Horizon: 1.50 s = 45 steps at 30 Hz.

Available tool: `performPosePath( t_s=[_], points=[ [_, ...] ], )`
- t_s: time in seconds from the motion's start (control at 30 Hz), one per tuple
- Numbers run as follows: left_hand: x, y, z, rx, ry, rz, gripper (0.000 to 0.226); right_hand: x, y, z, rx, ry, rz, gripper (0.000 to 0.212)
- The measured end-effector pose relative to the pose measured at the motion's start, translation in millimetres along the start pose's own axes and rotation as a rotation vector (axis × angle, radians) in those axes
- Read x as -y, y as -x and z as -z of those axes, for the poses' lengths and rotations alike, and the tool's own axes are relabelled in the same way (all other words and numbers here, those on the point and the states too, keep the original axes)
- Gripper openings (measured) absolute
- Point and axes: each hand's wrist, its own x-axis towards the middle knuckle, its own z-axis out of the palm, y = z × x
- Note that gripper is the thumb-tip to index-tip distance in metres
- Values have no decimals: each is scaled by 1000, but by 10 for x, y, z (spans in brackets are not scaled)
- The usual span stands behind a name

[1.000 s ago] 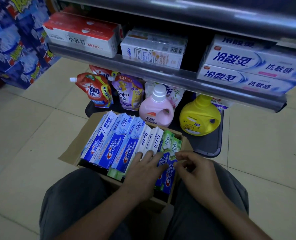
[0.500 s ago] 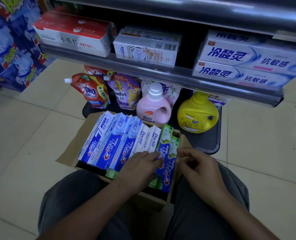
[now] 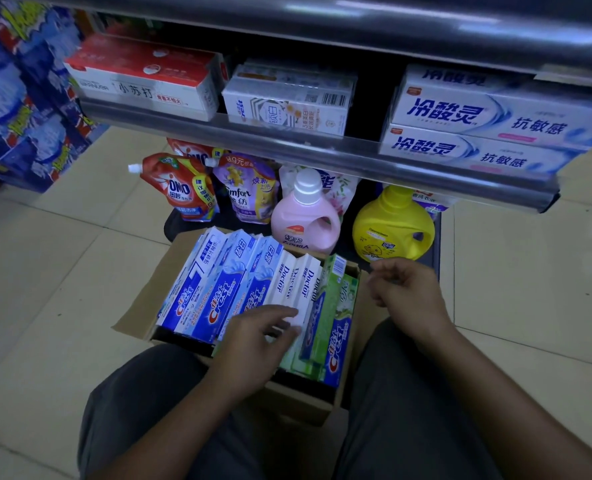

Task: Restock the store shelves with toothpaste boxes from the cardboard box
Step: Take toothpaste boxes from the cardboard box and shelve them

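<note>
You are choosing a toothpaste box to take out. The cardboard box [image 3: 301,400] is sitting on the floor between your knees, near the bottom of the shelves, with toothpaste boxes standing in a row inside. Your left hand [image 3: 263,341] is lying on the near ends of the white Doctor boxes [image 3: 298,282], fingers loose, gripping nothing. Your right hand [image 3: 405,289] is hovering over the box's right side, softly curled and empty. Next, I think you need to pinch one box, lift it, and reach up to the toothpaste shelf [image 3: 287,147].

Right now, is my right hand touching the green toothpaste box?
Apart. Head view shows bare cardboard flap between the right hand and the green toothpaste box.
</note>
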Motion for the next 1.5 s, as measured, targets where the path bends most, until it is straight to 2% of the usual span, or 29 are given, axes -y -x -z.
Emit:
performPosePath(
  t_s=[0.07, 0.13, 0.23, 0.33, 0.5, 0.63, 0.67, 0.73, 0.87, 0.93, 1.0, 1.07, 1.13, 1.2, 1.27, 1.37, 1.43, 1.5],
  points=[
    [-74, 53, -132, 101, -244, -2, 62, 19, -46, -32, 17, 28, -11, 25],
    [-132, 87, -308, 118, -535, -43, 73, 30, -45, -57, 33, 37, -12, 25],
    [-222, 83, -543, 100, -871, -38, 71, 44, -17, -58, 42, 37, -5, 26],
    [-261, 51, -701, 139, -1014, -28, 60, 34, 1, -12, 38, 62, -1, 27],
    [-259, -11, -634, 156, -952, 45, 52, -9, 12, 65, 20, 75, -10, 26],
    [-365, 0, -431, 31, -607, 62, 50, -11, -35, 82, 5, 31, -41, 15],
    [-382, 25, -386, -2, -538, 25, 51, 7, -43, 69, 0, 8, -55, 12],
    [-406, 92, -304, -51, -461, -99, 49, 79, -48, 32, 4, -76, -113, 22],
    [-371, 231, -253, -100, -487, -362, 44, 225, -58, 73, 136, -146, -305, 41],
    [-331, 276, -273, -120, -489, -449, 45, 233, -51, 120, 174, -114, -308, 38],
    [-329, 317, -319, -131, -491, -515, 45, 229, -53, 168, 136, -85, -305, 27],
    [-376, 380, -394, -107, -393, -452, 49, 236, -64, 269, 42, -116, -289, 23],
    [-472, 445, -448, -80, -206, -239, 57, 260, -76, 442, -73, -192, -249, 29],
    [-492, 459, -522, -64, -160, -95, 56, 281, -68, 653, -173, -273, -187, 28],
    [-425, 427, -612, 20, -343, -20, 61, 297, -27, 822, -234, -355, -132, 25],
    [-349, 386, -767, 260, -688, 107, 74, 316, 44, 935, -258, -415, -73, 24],
    [-328, 401, -878, 353, -787, 153, 65, 314, 84, 941, -254, -418, -49, 25],
    [-293, 414, -955, 362, -837, 151, 55, 288, 117, 921, -244, -416, -35, 27]
  ],
)
